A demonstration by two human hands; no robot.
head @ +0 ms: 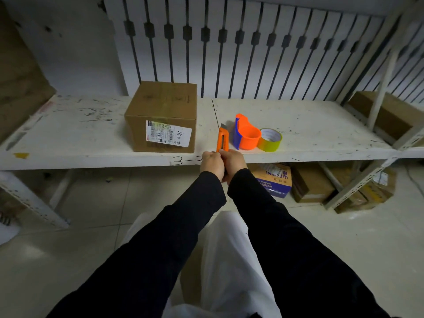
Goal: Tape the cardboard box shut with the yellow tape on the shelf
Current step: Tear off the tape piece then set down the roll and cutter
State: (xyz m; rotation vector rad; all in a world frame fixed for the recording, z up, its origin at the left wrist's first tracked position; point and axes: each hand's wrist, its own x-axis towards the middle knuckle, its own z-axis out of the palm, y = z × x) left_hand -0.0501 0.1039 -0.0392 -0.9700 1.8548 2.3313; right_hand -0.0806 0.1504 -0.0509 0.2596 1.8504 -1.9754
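Note:
A closed cardboard box (163,115) with a white shipping label stands on the white shelf (309,125), left of centre. The yellow tape roll (270,140) lies on the shelf to the right, touching an orange and blue tape dispenser (245,133). Both my hands meet at the shelf's front edge around an orange utility knife (222,140) whose short blade points away from me. My left hand (212,164) and my right hand (232,162) both grip the knife's handle end. The knife sits between the box and the dispenser.
Several cardboard boxes (309,182) and a blue and orange carton (274,180) lie on the floor under the shelf at right. Another box (387,115) sits on a neighbouring shelf at far right. A metal upright (385,76) stands there. Tiled floor lies below.

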